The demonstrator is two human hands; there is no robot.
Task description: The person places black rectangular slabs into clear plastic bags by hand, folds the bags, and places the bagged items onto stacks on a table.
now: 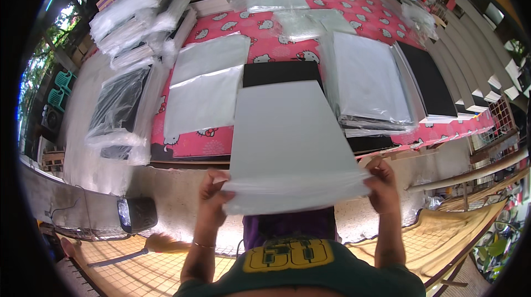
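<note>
Plastic sleeve (287, 200) around pale grey sheet (285, 128)

Pale panel (282, 136) in clear plastic (298, 193)

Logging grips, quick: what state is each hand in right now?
Left hand: closed, pinching the clear plastic sleeve at its left edge.
Right hand: closed, pinching the same sleeve's right edge.

That tablecloth (224, 135) is pink, scattered with white cartoon cats (265, 24) and paler rosettes (212, 147); the held sheet (285, 136) is plain pale grey; its plastic sleeve (290, 197) milky-clear; the board (282, 73) beyond it black; the shirt (368, 272) dark green with yellow lettering (265, 258); and the chairs (64, 80) over there bright green.
</note>
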